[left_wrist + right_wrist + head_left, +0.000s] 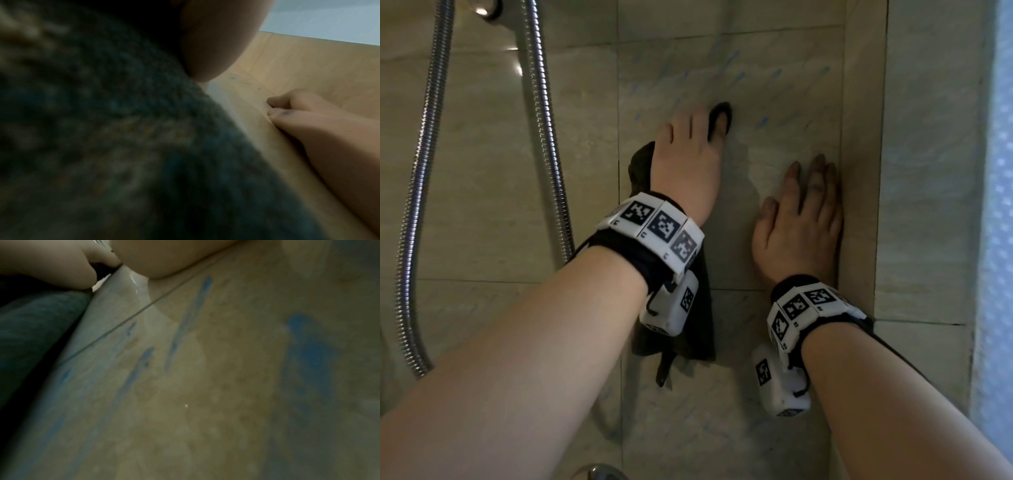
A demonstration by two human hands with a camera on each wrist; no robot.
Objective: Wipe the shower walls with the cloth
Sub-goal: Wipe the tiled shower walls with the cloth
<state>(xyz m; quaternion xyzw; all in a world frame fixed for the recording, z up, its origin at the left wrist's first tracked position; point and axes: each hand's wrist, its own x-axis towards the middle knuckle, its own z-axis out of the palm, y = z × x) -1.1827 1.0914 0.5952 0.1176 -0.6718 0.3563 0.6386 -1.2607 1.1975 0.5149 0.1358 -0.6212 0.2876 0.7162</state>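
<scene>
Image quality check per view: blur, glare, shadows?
Head: sharp, dim; glare on the shower hose, left hand casts a shadow on the wall. Left wrist: cloth fills the frame, defocused, dark. Right wrist: soft throughout, blue streaks smeared.

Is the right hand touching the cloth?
Apart. In the head view, the right hand lies flat on the tiled wall, bare tile separating it from the dark cloth under the left hand.

Beige marble-look tiles [482, 171] with thin dark grout lines meet at a corner on the right. A ribbed chrome shower hose [417, 192] loops at left. Pale blue light [996, 171] glows along the right edge.
</scene>
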